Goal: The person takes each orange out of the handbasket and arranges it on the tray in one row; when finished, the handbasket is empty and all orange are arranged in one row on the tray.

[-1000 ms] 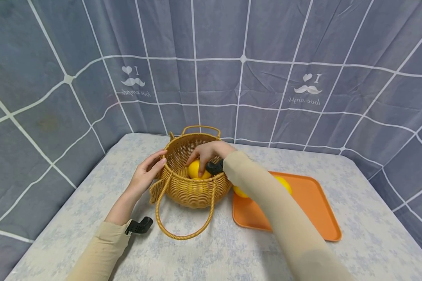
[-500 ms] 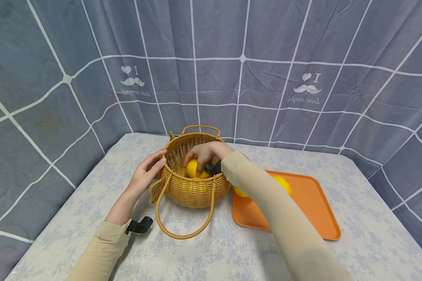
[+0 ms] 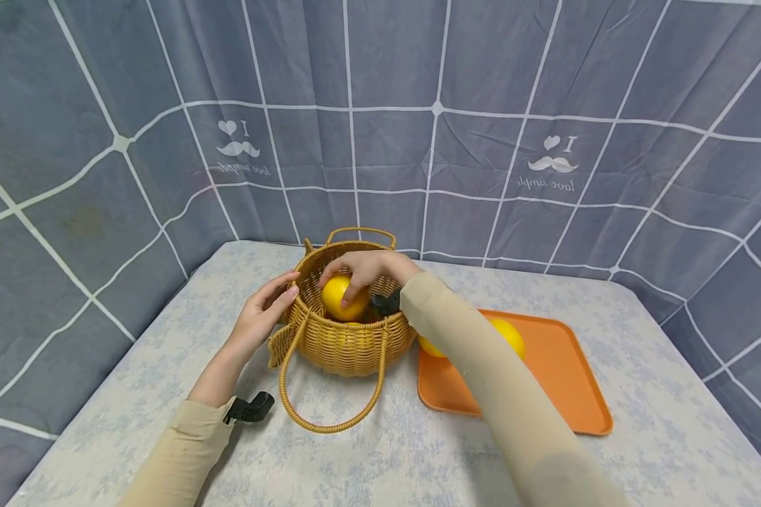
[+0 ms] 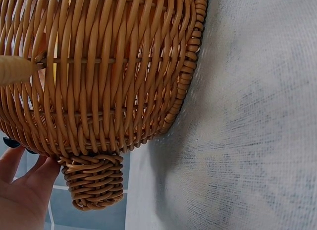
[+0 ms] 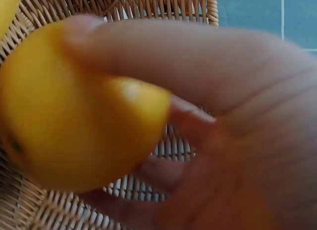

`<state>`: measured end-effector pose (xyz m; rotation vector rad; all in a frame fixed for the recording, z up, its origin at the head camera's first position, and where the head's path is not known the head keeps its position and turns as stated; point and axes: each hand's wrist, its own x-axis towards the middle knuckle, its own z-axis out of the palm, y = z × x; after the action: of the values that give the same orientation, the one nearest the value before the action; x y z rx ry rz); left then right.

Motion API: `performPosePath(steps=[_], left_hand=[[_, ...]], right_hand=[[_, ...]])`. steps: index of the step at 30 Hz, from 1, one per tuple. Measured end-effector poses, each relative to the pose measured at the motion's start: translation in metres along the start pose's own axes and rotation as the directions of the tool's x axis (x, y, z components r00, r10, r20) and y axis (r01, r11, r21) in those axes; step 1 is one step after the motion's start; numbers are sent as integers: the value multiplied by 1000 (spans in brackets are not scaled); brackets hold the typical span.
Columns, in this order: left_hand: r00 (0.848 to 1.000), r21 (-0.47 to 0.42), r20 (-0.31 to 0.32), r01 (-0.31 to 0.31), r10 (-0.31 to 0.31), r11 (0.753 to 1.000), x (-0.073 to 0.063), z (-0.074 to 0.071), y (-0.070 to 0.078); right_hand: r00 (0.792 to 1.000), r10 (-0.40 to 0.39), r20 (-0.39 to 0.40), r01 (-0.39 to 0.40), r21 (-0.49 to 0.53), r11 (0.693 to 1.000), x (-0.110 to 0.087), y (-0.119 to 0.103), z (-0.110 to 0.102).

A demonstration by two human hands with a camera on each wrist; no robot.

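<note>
- One round yellow fruit (image 3: 337,301), pinched in the right hand (image 3: 369,267), within the tan wicker basket (image 3: 345,355)
- Left hand (image 3: 258,320) touching the basket, fingers extended
- Likely step: positioning fruit; next calls for steady control

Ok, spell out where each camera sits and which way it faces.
Head: on the head, facing forward and down at the wicker basket and orange tray; left hand, right hand and sleeves show.
Left wrist: on that wrist, facing the basket's outer wall; part of the left hand shows.
Right wrist: on that wrist, facing into the basket; the right hand shows, gripping a yellow fruit.
Shared: head and right wrist show that fruit.
</note>
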<state>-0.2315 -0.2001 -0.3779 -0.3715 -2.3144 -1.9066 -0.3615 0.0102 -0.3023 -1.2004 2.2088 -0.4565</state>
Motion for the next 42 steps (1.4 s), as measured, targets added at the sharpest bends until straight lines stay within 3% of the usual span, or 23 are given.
performPosePath(steps=[4,7,10,13,17,21,27,29,33,36,42], left_hand=[[1000,3,2,2,-2,1000,0,0,0],[1000,10,0,3,-3,1000,0,0,0],[1000,16,1,-1,1,1000,0,0,0],[1000,23,3,-6,6,1000,0,-1,0],[1000,27,0,-14,14,1000,0,0,-1],[1000,23,0,-24,24,999,0,1,-1],[1000,35,0,-25,25,999,-1,1,-2],[1000,38,1,-25,25,999,-1,1,-3],[1000,36,-2,-17,17,999,-2,1,-3],[1000,34,-9,-11,11,999,-2,1,-2],[1000,22,-9,-17,17,1000,-2,0,-2]], right_hand=[[997,-41,-63,46,82,996,-10,-2,-10],[984,-121,-127,148,224,963,-21,-2,-16],[959,-203,-195,264,371,890,-35,0,-18],[928,-258,-268,357,447,820,-51,3,-19],[892,-278,-356,433,498,752,-73,7,-19],[855,-302,-421,507,558,657,-98,14,-15],[770,-366,-523,637,583,505,-137,32,0],[743,-377,-553,668,578,469,-152,39,5],[713,-365,-599,697,549,460,-182,51,15],[709,-325,-626,694,538,478,-205,60,24],[702,-226,-676,684,551,478,-245,79,52]])
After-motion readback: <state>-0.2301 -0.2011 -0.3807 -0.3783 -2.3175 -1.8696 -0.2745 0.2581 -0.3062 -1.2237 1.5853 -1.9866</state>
